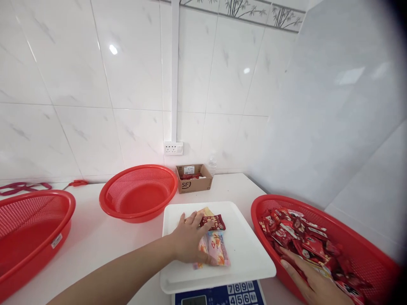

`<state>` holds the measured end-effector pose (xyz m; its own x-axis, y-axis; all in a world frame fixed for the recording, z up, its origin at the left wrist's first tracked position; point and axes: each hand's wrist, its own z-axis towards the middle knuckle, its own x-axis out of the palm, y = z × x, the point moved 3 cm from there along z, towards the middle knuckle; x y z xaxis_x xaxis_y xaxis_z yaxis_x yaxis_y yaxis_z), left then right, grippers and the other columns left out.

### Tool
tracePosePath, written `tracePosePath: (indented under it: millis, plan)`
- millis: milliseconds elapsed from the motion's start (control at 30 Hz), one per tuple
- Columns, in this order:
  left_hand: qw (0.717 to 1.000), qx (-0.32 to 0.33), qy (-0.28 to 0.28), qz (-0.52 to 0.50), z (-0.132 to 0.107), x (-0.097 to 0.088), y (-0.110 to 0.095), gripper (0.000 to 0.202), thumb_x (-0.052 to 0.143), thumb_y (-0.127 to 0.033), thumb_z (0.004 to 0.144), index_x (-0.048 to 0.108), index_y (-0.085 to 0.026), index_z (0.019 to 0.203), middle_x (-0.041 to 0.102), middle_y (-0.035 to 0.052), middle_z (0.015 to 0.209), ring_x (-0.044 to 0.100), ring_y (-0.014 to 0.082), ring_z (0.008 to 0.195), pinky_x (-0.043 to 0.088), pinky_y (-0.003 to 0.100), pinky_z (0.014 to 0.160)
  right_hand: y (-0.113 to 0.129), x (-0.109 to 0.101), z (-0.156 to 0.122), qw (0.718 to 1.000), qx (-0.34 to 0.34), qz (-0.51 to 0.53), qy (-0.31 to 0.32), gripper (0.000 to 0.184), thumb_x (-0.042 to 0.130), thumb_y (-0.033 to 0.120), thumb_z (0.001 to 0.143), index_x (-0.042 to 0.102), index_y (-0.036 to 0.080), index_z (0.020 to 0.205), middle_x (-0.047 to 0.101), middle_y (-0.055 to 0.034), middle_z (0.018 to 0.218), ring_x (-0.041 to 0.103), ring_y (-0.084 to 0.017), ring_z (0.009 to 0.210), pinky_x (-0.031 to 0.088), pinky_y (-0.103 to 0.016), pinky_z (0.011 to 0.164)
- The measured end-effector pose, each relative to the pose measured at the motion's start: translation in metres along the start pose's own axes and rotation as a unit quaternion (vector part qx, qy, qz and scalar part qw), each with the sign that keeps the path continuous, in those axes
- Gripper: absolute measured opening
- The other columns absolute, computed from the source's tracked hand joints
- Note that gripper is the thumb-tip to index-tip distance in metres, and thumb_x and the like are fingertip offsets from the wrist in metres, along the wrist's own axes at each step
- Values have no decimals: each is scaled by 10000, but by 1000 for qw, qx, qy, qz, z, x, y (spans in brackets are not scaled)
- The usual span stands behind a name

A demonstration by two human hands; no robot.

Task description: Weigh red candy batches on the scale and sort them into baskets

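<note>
My left hand [188, 241] lies on a small heap of snack packets [213, 241] on the white tray of a kitchen scale [248, 254], fingers spread over them; a dark red packet [213, 222] is at its fingertips. My right hand [313, 283] reaches flat into the red basket [365, 250] at the right, fingers stretched out among several red packets [295, 235]. Whether it grips one I cannot see.
An empty red basket [139, 192] stands behind the scale and another [28, 228] at the left edge. A small cardboard box [193, 178] sits against the tiled wall under a socket [173, 148]. The scale's blue keypad [237, 293] faces me.
</note>
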<state>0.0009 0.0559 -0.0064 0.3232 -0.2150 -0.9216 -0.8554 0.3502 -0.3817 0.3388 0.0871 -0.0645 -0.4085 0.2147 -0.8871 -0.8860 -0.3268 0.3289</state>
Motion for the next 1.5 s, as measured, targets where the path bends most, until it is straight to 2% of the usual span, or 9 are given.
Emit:
tracePosePath:
  millis: [133,267,400,567,733,933,1167,1333,1500]
  plan:
    - [997,6,-77,16,6,-1,-1,851,534,-732,666,368,-283,1370,471,141,1326,398,365,1201,304,545,970,4,-3,1,1000,8,-15,7,504,379,510,795,613,257,1163,680,-63,1108,641,-260,997,522,-326,766]
    - [993,-10,-111,30,7,-4,-1,609,547,-571,773,475,-208,1257,591,130,1111,507,320,1017,390,473,858,6,-5,1,1000,12,-14,12,506,381,505,797,616,249,1164,676,-62,1119,644,-260,992,523,-325,753]
    - [992,-39,-118,24,13,-4,5,425,553,-474,807,531,-188,1120,612,120,1018,550,306,949,430,422,765,7,-6,0,1000,8,-11,12,503,371,513,803,626,257,1152,687,-64,1092,661,-268,944,520,-343,763]
    - [986,-75,-146,1,16,-9,14,295,508,-389,851,496,-222,1094,587,79,1087,582,244,945,450,348,734,7,-9,2,1000,4,0,-6,496,392,530,789,640,266,1128,696,-67,1069,663,-266,939,520,-338,771]
    - [985,-93,-146,3,9,-19,14,344,442,-405,880,475,-208,1160,561,86,1147,559,245,1011,448,366,796,5,-13,5,999,11,14,37,505,392,539,774,645,261,1112,695,-62,1073,658,-270,950,522,-347,771]
    - [995,-58,-74,38,-11,-12,0,404,553,-415,824,534,-234,1184,565,106,1162,498,306,1116,376,459,931,8,-13,4,998,33,10,58,508,383,534,785,624,265,1143,672,-52,1127,645,-271,986,532,-350,734]
    - [992,-81,-96,26,-18,-2,-12,365,528,-201,825,526,-258,1186,574,61,1098,584,226,962,458,334,802,9,-13,6,998,41,-9,52,472,394,537,791,642,285,1104,684,-44,1102,652,-270,968,531,-350,734]
    - [982,-106,-157,2,-14,-25,1,294,500,-190,834,549,-273,1112,584,12,1062,616,158,872,461,257,755,11,-11,2,998,45,1,37,507,377,504,801,596,268,1193,664,-55,1144,648,-273,975,527,-361,743]
    - [948,-193,-248,51,-20,-79,50,324,349,-250,904,498,-235,1192,536,81,1127,597,216,909,465,323,732,12,-8,1,998,45,3,37,515,368,509,805,595,263,1197,652,-56,1165,639,-280,993,525,-369,747]
